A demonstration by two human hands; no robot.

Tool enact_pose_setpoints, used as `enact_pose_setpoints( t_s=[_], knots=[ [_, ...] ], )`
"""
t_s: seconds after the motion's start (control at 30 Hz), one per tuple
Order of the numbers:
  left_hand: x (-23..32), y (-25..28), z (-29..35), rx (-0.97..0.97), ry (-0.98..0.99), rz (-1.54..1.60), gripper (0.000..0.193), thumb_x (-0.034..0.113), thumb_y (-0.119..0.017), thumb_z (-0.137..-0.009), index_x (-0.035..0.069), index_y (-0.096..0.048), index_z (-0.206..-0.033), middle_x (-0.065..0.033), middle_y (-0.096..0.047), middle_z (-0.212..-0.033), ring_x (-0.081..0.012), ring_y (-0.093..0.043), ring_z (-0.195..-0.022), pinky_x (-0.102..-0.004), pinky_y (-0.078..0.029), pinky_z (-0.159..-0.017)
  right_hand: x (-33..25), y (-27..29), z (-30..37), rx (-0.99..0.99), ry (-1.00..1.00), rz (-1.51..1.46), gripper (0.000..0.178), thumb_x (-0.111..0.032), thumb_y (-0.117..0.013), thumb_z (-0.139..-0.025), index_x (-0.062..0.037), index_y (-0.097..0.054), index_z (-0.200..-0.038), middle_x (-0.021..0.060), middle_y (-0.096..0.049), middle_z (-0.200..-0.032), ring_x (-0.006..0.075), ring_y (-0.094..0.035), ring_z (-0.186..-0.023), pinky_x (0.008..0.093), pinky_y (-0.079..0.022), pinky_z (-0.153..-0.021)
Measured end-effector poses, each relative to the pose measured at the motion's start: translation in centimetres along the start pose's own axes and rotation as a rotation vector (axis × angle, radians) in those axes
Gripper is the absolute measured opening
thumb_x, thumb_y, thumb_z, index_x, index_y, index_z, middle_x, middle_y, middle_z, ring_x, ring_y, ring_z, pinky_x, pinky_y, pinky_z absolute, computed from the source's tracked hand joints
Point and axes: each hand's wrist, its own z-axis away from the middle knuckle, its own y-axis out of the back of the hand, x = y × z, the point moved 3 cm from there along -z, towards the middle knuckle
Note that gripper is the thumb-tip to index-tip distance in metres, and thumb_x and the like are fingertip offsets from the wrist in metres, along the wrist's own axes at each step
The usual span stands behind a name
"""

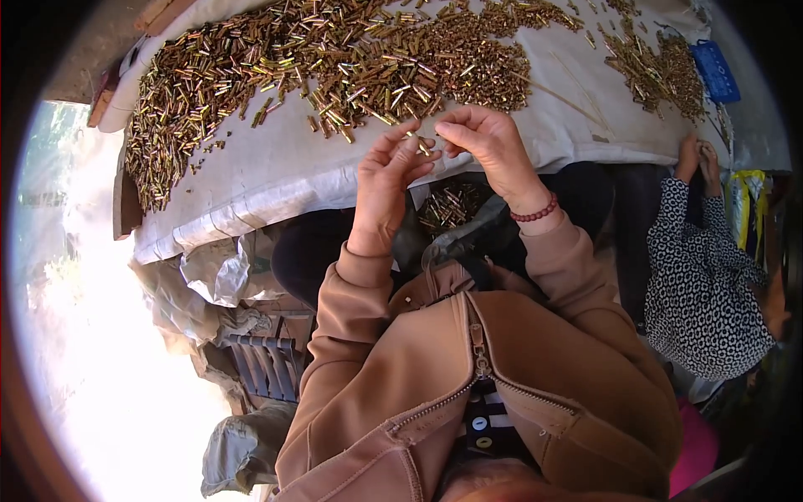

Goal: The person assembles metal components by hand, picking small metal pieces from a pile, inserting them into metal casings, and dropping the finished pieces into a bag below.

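Note:
My left hand [386,171] is closed in a pinch on a small brass-coloured metal tube [423,147], held just above the near edge of the table. Close to its right, my right hand [492,149] has thumb and forefinger pressed together. Whatever lies between those fingertips is too small to make out. Beyond both hands spreads a large heap of similar brass-coloured tubes [276,63]. Smaller brass-coloured pieces [489,71] are piled at its right end. Below my hands, a dark bag or container [449,206] between my knees holds more of the tubes.
A pale cloth [251,188] covers the table and hangs over its front edge. Thin sticks [569,102] lie right of the heap. Farther right are another pile [661,71], a blue box [715,72] and another person's hands [699,159]. A slatted dark chair [263,368] stands lower left.

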Motion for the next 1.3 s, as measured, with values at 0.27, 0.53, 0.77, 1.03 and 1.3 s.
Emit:
enact_pose_setpoints(
  t_s=[0.27,0.53,0.77,1.03,1.3],
  knots=[
    [-1.2,1.4,-0.6,0.031,0.127,0.319,0.017,0.015,-0.057,-0.086,0.004,-0.055,-0.098,-0.0073,-0.063,-0.086,-0.0141,-0.063,-0.075,-0.0198,-0.050,-0.063,0.1,-0.6,0.3,-0.041,-0.012,0.010,0.015,-0.014,-0.062,-0.079,-0.0003,-0.060,-0.086,0.0016,-0.057,-0.071,0.0070,-0.051,-0.062,0.0194,-0.042,-0.059],
    [0.0,0.2,0.1,0.011,0.010,0.031,0.017,0.013,-0.057,-0.085,-0.002,-0.058,-0.095,-0.0121,-0.065,-0.084,-0.0163,-0.064,-0.073,-0.0221,-0.051,-0.064,0.5,0.5,0.0,-0.009,-0.056,-0.062,0.017,-0.016,-0.063,-0.079,0.0006,-0.062,-0.085,0.0018,-0.058,-0.070,0.0074,-0.054,-0.059,0.0192,-0.045,-0.057],
    [0.2,0.0,0.3,-0.044,-0.050,-0.130,0.020,0.008,-0.056,-0.085,-0.003,-0.058,-0.100,-0.0152,-0.065,-0.087,-0.0179,-0.064,-0.075,-0.0233,-0.051,-0.065,1.0,1.0,0.1,-0.012,-0.148,-0.117,0.018,-0.018,-0.064,-0.079,-0.0010,-0.062,-0.084,0.0011,-0.059,-0.069,0.0065,-0.055,-0.059,0.0194,-0.046,-0.057],
    [-1.0,0.6,0.1,-0.076,0.056,-0.011,0.020,0.008,-0.055,-0.085,-0.005,-0.059,-0.099,-0.0136,-0.065,-0.086,-0.0168,-0.064,-0.075,-0.0223,-0.051,-0.065,1.8,1.3,0.4,-0.033,-0.162,-0.089,0.015,-0.015,-0.063,-0.080,-0.0012,-0.061,-0.084,0.0008,-0.057,-0.069,0.0068,-0.054,-0.060,0.0192,-0.045,-0.058],
    [-1.2,0.2,0.3,-0.035,0.037,-0.118,0.018,0.008,-0.055,-0.085,-0.004,-0.060,-0.098,-0.0137,-0.065,-0.083,-0.0161,-0.064,-0.072,-0.0219,-0.051,-0.063,2.2,1.6,0.9,-0.022,-0.012,-0.003,0.012,-0.012,-0.062,-0.080,0.0003,-0.061,-0.081,0.0012,-0.057,-0.068,0.0066,-0.052,-0.060,0.0189,-0.043,-0.057]
  ],
)
